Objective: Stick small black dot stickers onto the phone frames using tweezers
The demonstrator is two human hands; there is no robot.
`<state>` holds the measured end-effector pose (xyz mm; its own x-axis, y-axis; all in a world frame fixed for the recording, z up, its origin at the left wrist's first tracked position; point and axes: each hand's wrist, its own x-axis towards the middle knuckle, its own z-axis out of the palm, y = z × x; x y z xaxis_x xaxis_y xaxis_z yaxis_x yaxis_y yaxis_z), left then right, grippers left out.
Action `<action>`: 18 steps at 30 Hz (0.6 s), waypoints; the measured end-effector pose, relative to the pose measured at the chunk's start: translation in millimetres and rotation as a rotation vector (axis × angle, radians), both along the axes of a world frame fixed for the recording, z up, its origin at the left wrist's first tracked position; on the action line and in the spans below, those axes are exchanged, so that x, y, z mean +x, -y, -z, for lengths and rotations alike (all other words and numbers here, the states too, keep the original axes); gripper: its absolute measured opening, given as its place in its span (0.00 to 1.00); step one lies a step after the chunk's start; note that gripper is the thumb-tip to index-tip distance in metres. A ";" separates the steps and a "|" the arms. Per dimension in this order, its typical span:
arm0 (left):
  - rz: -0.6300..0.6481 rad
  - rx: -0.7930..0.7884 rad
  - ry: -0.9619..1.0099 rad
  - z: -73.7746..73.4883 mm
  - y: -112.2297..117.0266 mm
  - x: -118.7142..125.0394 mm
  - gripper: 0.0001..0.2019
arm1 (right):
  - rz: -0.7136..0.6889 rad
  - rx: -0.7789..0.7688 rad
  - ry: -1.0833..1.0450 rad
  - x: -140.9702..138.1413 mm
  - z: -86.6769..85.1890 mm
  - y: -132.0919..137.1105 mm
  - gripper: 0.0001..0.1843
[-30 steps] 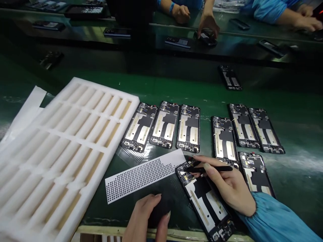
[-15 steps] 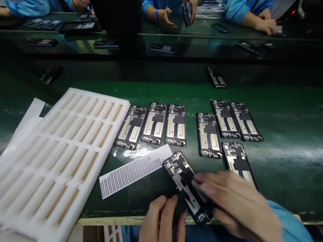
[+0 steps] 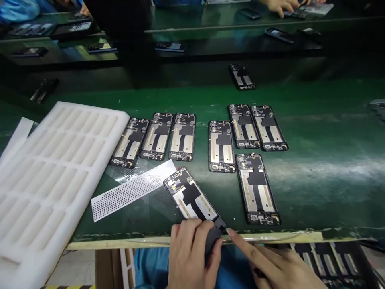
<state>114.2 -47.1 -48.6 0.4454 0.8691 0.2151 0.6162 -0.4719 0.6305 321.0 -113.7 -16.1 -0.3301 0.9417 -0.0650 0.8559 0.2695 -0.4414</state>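
Observation:
An open phone frame (image 3: 189, 194), black with pale metal plates, lies slanted on the green belt with its near end at the table's front edge. My left hand (image 3: 191, 257) is closed round that near end, thumb and fingers pinching its dark bottom part. My right hand (image 3: 270, 267) is just right of it. Its index finger is stretched out and its tip touches the frame's near right corner. Its other fingers are curled, and a sliver of a thin black tool shows between them.
A white foam tray (image 3: 45, 168) with slots fills the left. A perforated white strip (image 3: 132, 190) lies beside the frame. Three more frames (image 3: 156, 136) sit in a row, and several others (image 3: 257, 188) lie to the right. A co-worker's hand (image 3: 279, 6) works at the far bench.
The frame has slid toward me to the table's edge. My left hand came off the belt and took hold of its near end. My right hand drew back from its top to its near corner.

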 end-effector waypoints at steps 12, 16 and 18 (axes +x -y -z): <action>-0.008 -0.017 -0.053 -4.9 2.0 2.4 0.14 | -0.084 0.278 0.229 -12.5 22.8 -18.8 0.33; -0.024 0.046 -0.054 -3.7 4.9 1.7 0.13 | -0.163 0.180 0.171 -6.2 27.6 -13.3 0.35; -0.042 0.076 -0.062 -3.2 7.4 1.8 0.13 | -0.172 0.158 0.136 -3.1 25.8 -12.7 0.33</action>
